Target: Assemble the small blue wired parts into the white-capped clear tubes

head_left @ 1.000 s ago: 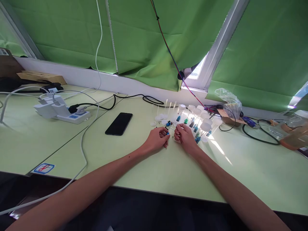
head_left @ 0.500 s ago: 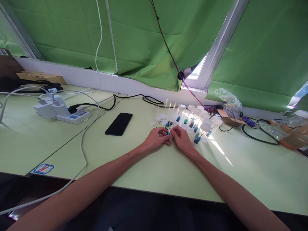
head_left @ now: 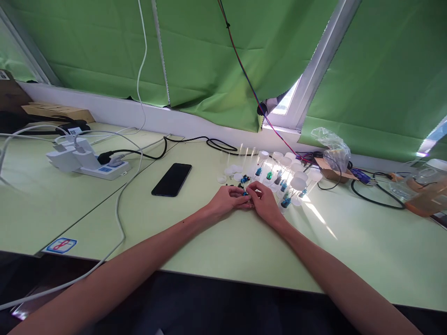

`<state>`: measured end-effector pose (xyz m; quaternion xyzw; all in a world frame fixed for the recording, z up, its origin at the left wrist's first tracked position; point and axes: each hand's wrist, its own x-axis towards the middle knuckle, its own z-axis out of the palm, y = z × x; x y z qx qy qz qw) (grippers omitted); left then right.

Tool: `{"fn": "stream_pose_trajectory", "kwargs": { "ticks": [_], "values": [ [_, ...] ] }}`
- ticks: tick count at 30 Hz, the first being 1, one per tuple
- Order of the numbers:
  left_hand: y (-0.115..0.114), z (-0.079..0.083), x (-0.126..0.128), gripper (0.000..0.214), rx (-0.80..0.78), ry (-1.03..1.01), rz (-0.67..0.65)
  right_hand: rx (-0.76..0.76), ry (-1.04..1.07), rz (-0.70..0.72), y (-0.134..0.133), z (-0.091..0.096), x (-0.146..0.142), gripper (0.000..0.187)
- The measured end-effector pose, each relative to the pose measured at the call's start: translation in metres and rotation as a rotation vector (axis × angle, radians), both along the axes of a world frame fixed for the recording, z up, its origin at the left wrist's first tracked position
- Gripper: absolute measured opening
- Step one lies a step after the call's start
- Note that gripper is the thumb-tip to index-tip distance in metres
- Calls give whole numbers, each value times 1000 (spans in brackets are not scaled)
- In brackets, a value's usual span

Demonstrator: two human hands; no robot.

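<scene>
My left hand [head_left: 226, 201] and my right hand [head_left: 264, 204] meet over the table, fingertips pinched together. Between them is a small blue part [head_left: 245, 193] with a thin pale stem rising from it; its exact kind is too small to make out. Both hands close on it, and the fingers hide most of it. Just beyond lie small dark and blue pieces [head_left: 245, 178]. Right of my right hand stand several clear tubes with white caps [head_left: 299, 181], holding small blue, green or dark pieces. Some open clear tubes [head_left: 247, 158] and white discs [head_left: 237, 170] are behind the hands.
A black phone [head_left: 172, 179] lies left of my hands. Further left, a white power strip [head_left: 101, 167] carries plugs and cables, and a white cable [head_left: 118, 209] crosses the table. At right are a small cardboard box [head_left: 331, 174] with a plastic bag, cables and a clear container [head_left: 428, 195].
My left fingers have moved slightly right and now reach further under the small blue part. The blue part has tilted or turned a little in the fingers.
</scene>
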<state>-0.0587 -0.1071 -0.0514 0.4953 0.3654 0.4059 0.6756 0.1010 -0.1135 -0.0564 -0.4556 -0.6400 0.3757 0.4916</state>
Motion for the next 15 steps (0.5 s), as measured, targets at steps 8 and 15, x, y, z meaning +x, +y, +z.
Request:
{"fn": "stream_pose_trajectory", "kwargs": {
  "ticks": [8,15],
  "values": [
    [0,-1,0,40,-12,-6,13,37,-34,-22,-1,1,0,22],
    [-2,2,3,40,-42,-35,62,33,-23,-33,2,-2,0,22]
  ]
}}
